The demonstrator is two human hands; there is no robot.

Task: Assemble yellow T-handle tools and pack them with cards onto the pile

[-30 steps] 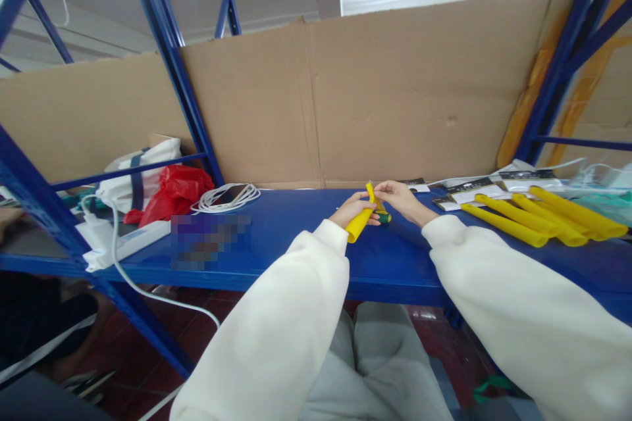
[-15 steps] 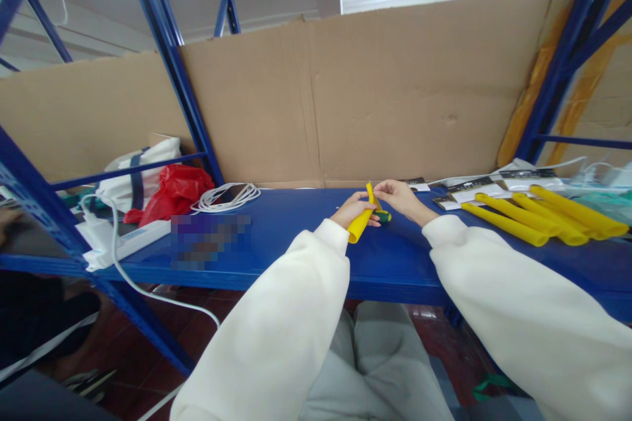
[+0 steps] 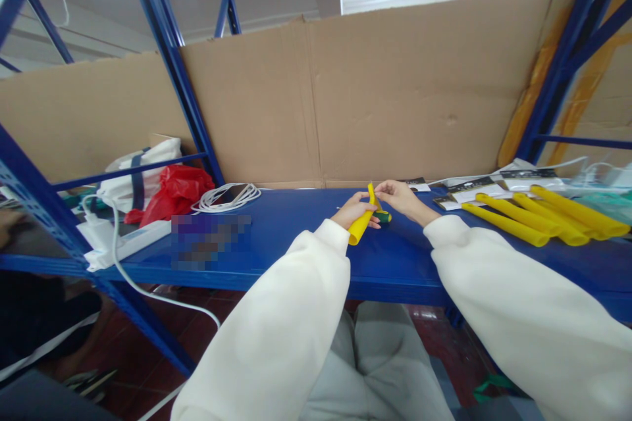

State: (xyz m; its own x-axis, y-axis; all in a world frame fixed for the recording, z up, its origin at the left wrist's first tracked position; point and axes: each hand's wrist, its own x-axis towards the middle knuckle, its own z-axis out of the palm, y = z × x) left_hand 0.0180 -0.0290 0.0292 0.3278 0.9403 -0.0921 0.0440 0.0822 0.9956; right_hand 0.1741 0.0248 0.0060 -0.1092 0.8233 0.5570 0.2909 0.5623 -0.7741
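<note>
My left hand (image 3: 351, 210) is closed around a yellow tapered tube (image 3: 362, 227), its wide open end tilted down toward me and its narrow end pointing up. Under the same hand a dark green piece with a yellow end (image 3: 383, 217), like a tool handle, sticks out to the right; the rest of it is hidden by my fingers. My right hand (image 3: 397, 193) is pinched close beside the tube's narrow tip. What lies between its fingertips is too small to tell.
Several yellow tubes (image 3: 533, 227) lie on the blue shelf (image 3: 291, 237) at right, beside packets with black labels (image 3: 474, 189). To the left are a coiled white cable (image 3: 232, 196), a red bag (image 3: 180, 187) and a power strip (image 3: 141, 240). Cardboard (image 3: 395, 99) stands behind.
Both hands stay almost in place. The tube's narrow tip looks slightly turned beside my right fingers; otherwise there is only a tiny shift of view.
</note>
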